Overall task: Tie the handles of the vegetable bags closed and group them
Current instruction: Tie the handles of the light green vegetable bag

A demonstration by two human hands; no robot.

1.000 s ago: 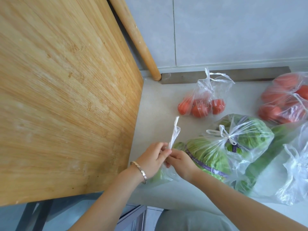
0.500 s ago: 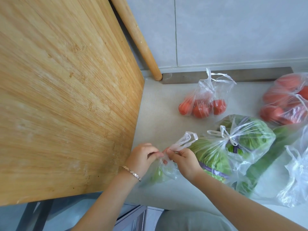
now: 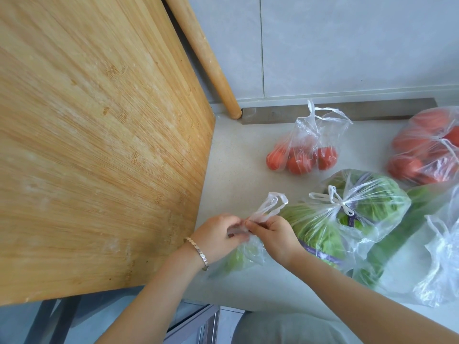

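Note:
A small clear bag of green vegetables (image 3: 244,256) lies on the pale counter (image 3: 238,184) under my hands. My left hand (image 3: 218,235) and my right hand (image 3: 275,235) both pinch its twisted handles (image 3: 269,207), which loop upward between them. Right beside it sits a tied bag of lettuce (image 3: 355,214) with a bow knot. Behind that stands a small bag of tomatoes (image 3: 305,150) with loose, upright handles. A larger bag of tomatoes (image 3: 427,152) lies at the far right. A cucumber bag (image 3: 402,234) and another white tied bag (image 3: 444,254) lie at the right edge.
A large bamboo cutting board (image 3: 99,135) fills the left half and overhangs the counter edge. A wooden rolling pin (image 3: 206,55) leans against the tiled wall. A metal strip (image 3: 372,112) runs along the wall base. My grey-clad lap shows below.
The handle that stood straight up a second ago has been folded over into a loop between my hands. Both hands have stayed at the bag's neck, pinching.

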